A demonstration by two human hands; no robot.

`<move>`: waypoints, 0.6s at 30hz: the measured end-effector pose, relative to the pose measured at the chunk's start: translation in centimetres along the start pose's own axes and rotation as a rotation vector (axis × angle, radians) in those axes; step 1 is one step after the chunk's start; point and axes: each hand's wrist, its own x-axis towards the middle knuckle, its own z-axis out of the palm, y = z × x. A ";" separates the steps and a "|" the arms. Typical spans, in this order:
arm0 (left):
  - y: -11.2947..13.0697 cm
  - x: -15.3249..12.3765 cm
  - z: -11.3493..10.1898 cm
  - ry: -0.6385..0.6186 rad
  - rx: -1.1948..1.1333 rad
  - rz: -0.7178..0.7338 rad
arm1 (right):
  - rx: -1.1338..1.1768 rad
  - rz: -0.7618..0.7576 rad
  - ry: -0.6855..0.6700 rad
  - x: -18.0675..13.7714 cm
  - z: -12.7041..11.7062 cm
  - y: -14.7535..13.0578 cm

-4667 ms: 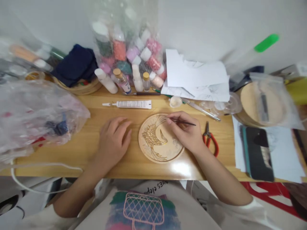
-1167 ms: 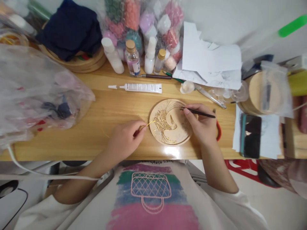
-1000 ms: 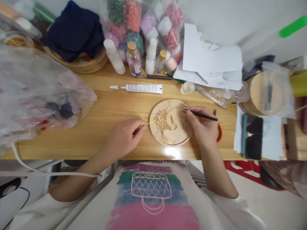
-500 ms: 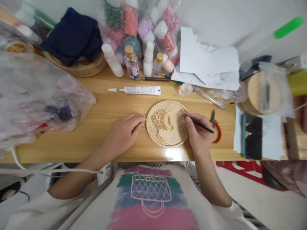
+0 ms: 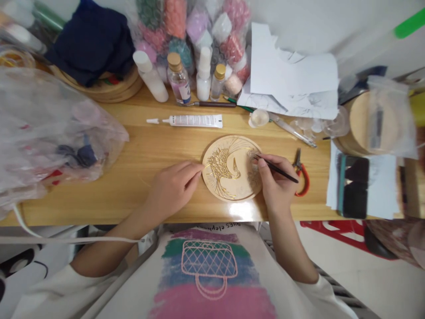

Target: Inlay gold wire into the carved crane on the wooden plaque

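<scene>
A round wooden disc [image 5: 239, 188] with a gold-wire crane design lies on the wooden table [image 5: 149, 150], near its front edge. My left hand [image 5: 172, 189] rests flat on the table. Its fingers are stretched out together and the fingertips touch the disc's left rim. I see nothing held in it. My right hand [image 5: 274, 186] is closed in a pen grip on a thin dark tool [image 5: 279, 169]. The tool's tip rests on the pattern at the disc's upper right.
Red-handled pliers [image 5: 303, 178] lie right of my right hand. A glue tube [image 5: 194, 120], small bottles [image 5: 178, 79], a bag of bead jars [image 5: 199, 31] and papers [image 5: 292, 75] sit behind the disc. A plastic bag [image 5: 43, 133] is at left, a phone [image 5: 356, 186] at right.
My left hand pinched a gold wire at the disc's left edge a second ago; now its fingers lie flat against the rim. The right hand's tool tip slid slightly down over the disc.
</scene>
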 end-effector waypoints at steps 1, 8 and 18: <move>0.0 0.0 0.0 -0.001 0.012 0.007 | 0.001 -0.001 0.000 0.0 0.0 0.0; 0.1 -0.2 0.0 -0.004 0.141 0.052 | -0.055 -0.008 -0.004 -0.1 -0.1 0.0; 0.3 -0.4 0.2 0.039 0.144 0.070 | -0.046 0.003 -0.002 -0.2 -0.1 0.1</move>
